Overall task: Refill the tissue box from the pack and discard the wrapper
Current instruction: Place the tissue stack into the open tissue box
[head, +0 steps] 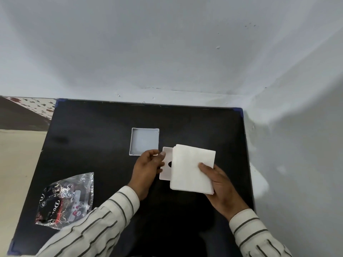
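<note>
An open white tissue box base (144,141) lies empty on the black table (92,138). My left hand (147,167) grips the left edge of the white box lid (166,164), which has a dark opening in its middle. My right hand (217,180) holds a stack of white tissues (192,171) that overlaps the right part of the lid. The crumpled clear printed wrapper (65,200) lies at the table's front left, apart from both hands.
A pale wall runs along the back and right edges of the table. Floor with a patterned strip (31,106) shows beyond the left edge. Striped sleeves (89,227) cover both forearms near the front edge.
</note>
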